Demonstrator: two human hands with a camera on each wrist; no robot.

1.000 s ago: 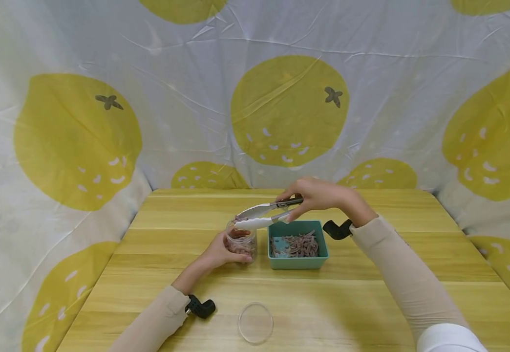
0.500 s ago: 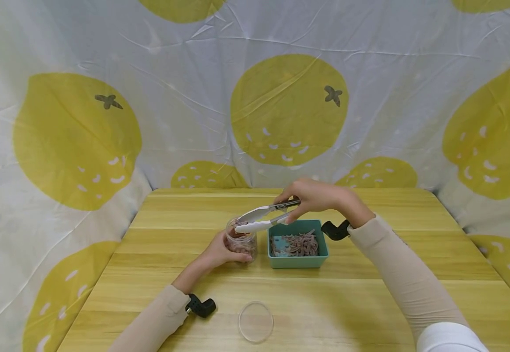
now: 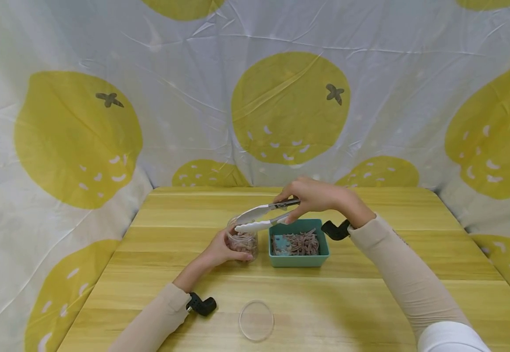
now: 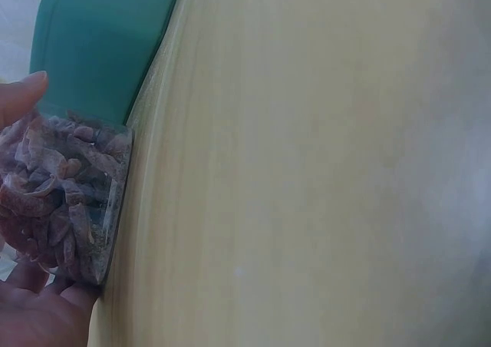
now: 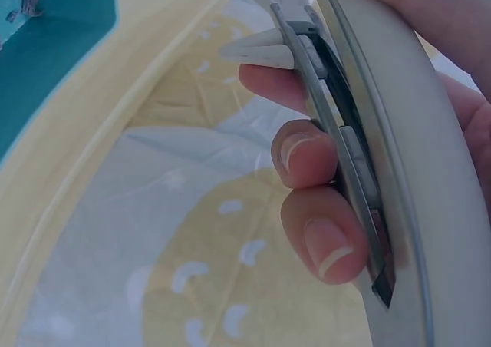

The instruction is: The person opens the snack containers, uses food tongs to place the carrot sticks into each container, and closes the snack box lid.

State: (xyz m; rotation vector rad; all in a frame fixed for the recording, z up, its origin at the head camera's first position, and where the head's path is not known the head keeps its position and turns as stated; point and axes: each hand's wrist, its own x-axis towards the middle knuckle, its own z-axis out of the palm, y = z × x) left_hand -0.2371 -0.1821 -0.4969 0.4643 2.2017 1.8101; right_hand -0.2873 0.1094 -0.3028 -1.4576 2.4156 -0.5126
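Note:
A clear jar (image 3: pixel 248 254) stands on the table, partly filled with brownish-purple dried strips (image 4: pixel 54 186). My left hand (image 3: pixel 218 252) grips it round the side, thumb across the front. Above it, my right hand (image 3: pixel 309 198) holds a pair of tongs (image 3: pixel 277 205). The tongs' white tips (image 3: pixel 248 227) are parted at the jar's mouth, and no strip shows between them. In the right wrist view, fingers (image 5: pixel 322 239) curl round the tongs' handle. Just right of the jar sits a teal rectangular box (image 3: pixel 299 262) holding more of the strips (image 3: pixel 303 243).
A thin clear round lid (image 3: pixel 256 320) lies on the wooden table (image 3: pixel 351 308) near the front. A lemon-print cloth (image 3: pixel 184 112) hangs behind the table and along both sides. A black camera mount (image 3: pixel 202 305) juts from my left wrist, another (image 3: pixel 336 230) from the right.
The tongs' tips have dipped slightly at the jar's mouth and spread. Strips seen at the tips earlier have dropped into the jar. My left hand stays in place.

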